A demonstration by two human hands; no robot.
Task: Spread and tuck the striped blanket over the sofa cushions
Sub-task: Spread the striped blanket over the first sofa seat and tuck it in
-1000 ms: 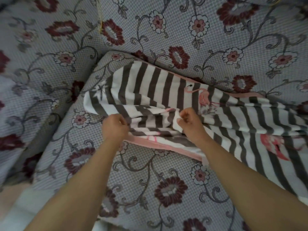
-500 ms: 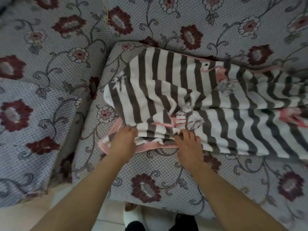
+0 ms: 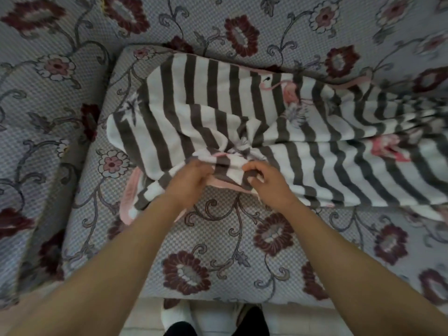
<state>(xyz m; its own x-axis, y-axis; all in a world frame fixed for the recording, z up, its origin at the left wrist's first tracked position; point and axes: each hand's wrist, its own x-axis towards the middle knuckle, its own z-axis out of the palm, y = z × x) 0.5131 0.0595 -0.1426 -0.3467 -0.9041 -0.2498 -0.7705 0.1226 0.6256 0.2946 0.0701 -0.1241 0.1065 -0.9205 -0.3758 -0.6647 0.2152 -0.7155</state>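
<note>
Lifted since 0.5 s ago, striped blanket (image 3: 242,112) edge bunches; both hands' fingers (image 3: 252,167) clamp it.

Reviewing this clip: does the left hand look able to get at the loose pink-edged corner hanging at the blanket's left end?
Probably yes: the left hand grips the striped blanket just beside that pink-edged corner, with nothing between them.

Sofa (image 3: 230,251) upholstered throughout in grey-lilac woven fabric with a small check texture, printed with dark maroon blooms, pale pink-centred flowers and curling grey vines. Backrest (image 3: 291,27) runs along the top of the view; an armrest (image 3: 43,105) rises at the left — a shadowed crease separates it from the seat. Below the seat's front edge, a strip of pale tiled floor (image 3: 213,318) (grout lines faintly visible). Lighting soft and even.
</note>
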